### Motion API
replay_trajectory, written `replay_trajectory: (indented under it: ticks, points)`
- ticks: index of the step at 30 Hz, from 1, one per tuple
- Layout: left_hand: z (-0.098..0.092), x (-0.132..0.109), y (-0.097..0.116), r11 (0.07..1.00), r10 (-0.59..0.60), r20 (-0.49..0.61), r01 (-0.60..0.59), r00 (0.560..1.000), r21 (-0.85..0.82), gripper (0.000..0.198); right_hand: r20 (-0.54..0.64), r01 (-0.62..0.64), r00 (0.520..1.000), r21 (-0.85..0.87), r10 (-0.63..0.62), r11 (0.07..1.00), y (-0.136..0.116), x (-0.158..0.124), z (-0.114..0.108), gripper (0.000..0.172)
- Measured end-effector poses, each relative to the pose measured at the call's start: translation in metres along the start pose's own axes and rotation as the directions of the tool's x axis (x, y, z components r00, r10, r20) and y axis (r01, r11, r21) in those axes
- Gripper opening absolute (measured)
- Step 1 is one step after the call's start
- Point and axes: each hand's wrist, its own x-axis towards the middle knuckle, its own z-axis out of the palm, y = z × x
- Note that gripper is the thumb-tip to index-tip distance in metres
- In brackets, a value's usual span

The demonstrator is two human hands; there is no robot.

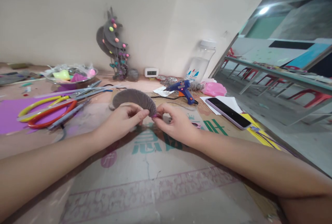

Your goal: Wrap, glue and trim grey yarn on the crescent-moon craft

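Over the cardboard sheet, a grey yarn-wrapped crescent [133, 96] is held with its curve upward. My left hand [129, 116] is closed on its lower edge, thumb and fingers pinching near the right end. At that right tip, my right hand [174, 120] pinches a small magenta piece [155, 115] with thumb and forefinger. Its exact kind is hard to make out, and the fingers partly hide it. The fingertips of both hands almost meet there.
A blue glue gun [183, 89] lies behind my right hand, near a water bottle [199, 61] and phone [228, 113]. Red-and-yellow-handled scissors [52, 113] lie left, before a bowl [71, 83]. A decorated grey crescent hanging [114, 40] leans on the wall by a digital timer [151, 72].
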Motion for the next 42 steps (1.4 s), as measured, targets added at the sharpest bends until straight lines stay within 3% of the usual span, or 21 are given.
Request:
replay_trajectory:
  ticks: [4, 9, 14, 18, 23, 27, 30, 32, 34, 37, 39, 42]
  points:
    - [0.001, -0.003, 0.003, 0.985, 0.037, 0.046, -0.029, 0.998, -0.169, 0.021, -0.016, 0.084, 0.996, -0.144, -0.087, 0.986, 0.002, -0.001, -0.003, 0.008]
    - [-0.002, -0.004, -0.001, 0.962, 0.116, 0.09, -0.089, 0.989, -0.259, 0.031, 0.063, 0.157, 0.987, -0.271, -0.145, 0.95, 0.002, -0.001, -0.005, 0.009]
    - [0.002, -0.004, -0.006, 0.934, -0.015, 0.06, 0.036, 0.998, -0.355, 0.036, 0.105, 0.219, 0.975, -0.316, -0.195, 0.923, 0.003, -0.001, -0.004, 0.01]
    - [0.005, -0.001, -0.003, 0.928, -0.106, -0.065, 0.075, 0.992, -0.365, 0.032, 0.153, 0.252, 0.964, -0.286, -0.216, 0.924, 0.003, -0.001, -0.002, 0.012]
    - [0.0, 0.004, -0.001, 0.951, -0.105, -0.096, 0.072, 0.99, -0.3, 0.031, 0.13, 0.258, 0.964, -0.232, -0.233, 0.938, -0.002, -0.002, -0.007, 0.022]
    - [-0.001, 0.005, -0.007, 0.937, -0.088, -0.067, 0.059, 0.994, -0.345, 0.032, 0.059, 0.241, 0.97, -0.341, -0.235, 0.909, 0.001, 0.009, -0.031, 0.02]
    - [0.0, 0.005, -0.009, 0.946, -0.086, -0.098, 0.05, 0.991, -0.319, 0.033, 0.106, 0.127, 0.991, -0.548, -0.082, 0.827, 0.013, 0.022, -0.058, 0.021]
    - [0.0, 0.005, -0.008, 0.96, -0.088, -0.142, 0.046, 0.986, -0.277, 0.033, 0.125, -0.001, 0.982, -0.742, 0.14, 0.67, 0.026, 0.029, -0.076, 0.027]
    - [-0.001, 0.005, -0.006, 0.973, -0.085, -0.179, 0.043, 0.98, -0.227, 0.034, 0.105, -0.106, 0.913, -0.871, 0.393, 0.48, 0.04, 0.032, -0.09, 0.037]
    - [-0.003, 0.005, -0.004, 0.979, -0.076, -0.194, 0.037, 0.978, -0.2, 0.034, 0.046, -0.179, 0.817, -0.928, 0.575, 0.327, 0.063, 0.031, -0.101, 0.047]
    - [-0.004, 0.006, -0.002, 0.978, -0.067, -0.194, 0.025, 0.979, -0.209, 0.032, 0.005, -0.223, 0.809, -0.922, 0.587, 0.315, 0.079, 0.03, -0.103, 0.049]
    - [-0.004, 0.008, 0.0, 0.976, -0.081, -0.196, 0.037, 0.977, -0.215, 0.028, -0.013, -0.279, 0.857, -0.853, 0.515, 0.442, 0.097, 0.03, -0.103, 0.05]
